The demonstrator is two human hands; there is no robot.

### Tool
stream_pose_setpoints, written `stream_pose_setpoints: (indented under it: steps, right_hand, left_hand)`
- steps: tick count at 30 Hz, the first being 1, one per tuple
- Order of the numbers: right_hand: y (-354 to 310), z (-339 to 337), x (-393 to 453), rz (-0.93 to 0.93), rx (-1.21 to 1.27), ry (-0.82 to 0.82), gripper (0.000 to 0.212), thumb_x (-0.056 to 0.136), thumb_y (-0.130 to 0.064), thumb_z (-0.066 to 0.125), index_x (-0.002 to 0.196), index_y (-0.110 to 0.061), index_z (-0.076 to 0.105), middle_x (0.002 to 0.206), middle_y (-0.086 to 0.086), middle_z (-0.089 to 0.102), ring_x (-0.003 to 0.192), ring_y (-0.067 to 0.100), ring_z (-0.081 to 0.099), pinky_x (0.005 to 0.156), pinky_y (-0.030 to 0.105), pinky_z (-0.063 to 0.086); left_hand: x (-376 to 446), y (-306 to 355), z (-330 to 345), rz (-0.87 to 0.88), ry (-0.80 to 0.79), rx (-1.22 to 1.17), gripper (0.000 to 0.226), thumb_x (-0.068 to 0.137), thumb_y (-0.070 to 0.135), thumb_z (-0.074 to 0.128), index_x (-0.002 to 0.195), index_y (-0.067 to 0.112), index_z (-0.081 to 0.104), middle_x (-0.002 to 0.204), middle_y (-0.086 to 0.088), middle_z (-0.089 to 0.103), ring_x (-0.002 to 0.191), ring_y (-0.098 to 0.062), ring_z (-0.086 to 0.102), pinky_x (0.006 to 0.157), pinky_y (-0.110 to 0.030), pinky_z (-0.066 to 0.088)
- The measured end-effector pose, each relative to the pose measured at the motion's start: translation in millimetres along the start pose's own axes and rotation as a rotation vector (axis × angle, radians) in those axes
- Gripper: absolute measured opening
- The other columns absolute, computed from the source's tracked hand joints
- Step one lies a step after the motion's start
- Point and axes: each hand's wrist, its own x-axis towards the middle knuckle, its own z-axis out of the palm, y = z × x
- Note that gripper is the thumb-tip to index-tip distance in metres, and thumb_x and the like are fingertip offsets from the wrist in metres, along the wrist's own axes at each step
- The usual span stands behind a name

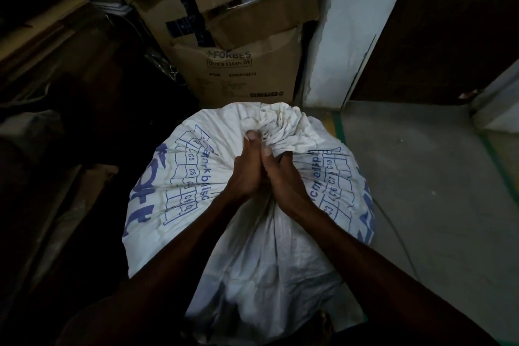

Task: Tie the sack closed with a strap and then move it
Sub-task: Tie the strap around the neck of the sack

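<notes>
Standing on a grey concrete floor point(421, 177), the white woven sack point(252, 247) filled the middle of the view, blue print and a lettered grid across its bulging sides. Room dim, cluttered. Directly beyond the sack rose a stack of cardboard boxes point(238, 36), the lowest printed "FORBES QUICK CLEAN DX" and nearly touching the sack's far side. Right of the boxes, a pale wall corner point(337, 36); further right of the sack, a dark wooden door point(449, 22). A green painted line point(338, 123) ran along the floor just right of the sack. Left of the sack, dark shapes, too shadowed to identify.

Both bare forearms reached forward from the near edge and met over the top of the sack. Left hand point(245, 174) and right hand point(283, 177) were pressed side by side, thumbs forward, both clenched around the gathered neck of the sack point(275, 123), which bunched into tight folds just beyond the thumbs. Cloth radiated in pleats from that grip. Whether a strap lay within the grip could not be told.
</notes>
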Motion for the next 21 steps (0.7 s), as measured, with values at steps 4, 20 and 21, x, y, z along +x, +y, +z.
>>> stream_pose_setpoints:
  steps: [4,20,21]
  right_hand:
    - [-0.1,4.5,10.4,-0.114,-0.130,0.178,0.066,0.101,-0.055,0.034,0.122,0.000,0.063,0.125,0.020,0.064,0.125,0.030,0.055,0.115,0.041,0.034]
    - [8.5,12.5,21.3,-0.100,-0.008,0.365,0.073,0.088,-0.072,0.031,0.088,-0.009,0.070,0.096,0.013,0.073,0.097,0.023,0.067,0.093,0.039,0.051]
    - [8.4,11.6,22.9,-0.086,-0.036,0.340,0.070,0.092,-0.067,0.033,0.092,-0.009,0.071,0.098,0.014,0.073,0.099,0.023,0.067,0.093,0.037,0.050]
  left_hand:
    - [12.3,-10.1,-9.2,-0.034,-0.041,-0.120,0.095,0.076,0.097,0.019,0.144,0.037,0.047,0.151,0.002,0.048,0.143,-0.016,0.040,0.123,-0.046,0.024]
    - [-14.7,-11.3,-14.8,0.373,-0.034,0.576,0.070,0.099,0.059,0.030,0.151,0.012,0.031,0.148,-0.012,0.047,0.126,-0.034,0.047,0.104,-0.045,0.036]
    - [-14.7,-14.4,-14.6,0.367,-0.028,0.562,0.071,0.099,0.061,0.026,0.151,0.013,0.030,0.149,-0.011,0.046,0.126,-0.034,0.046,0.105,-0.046,0.036]
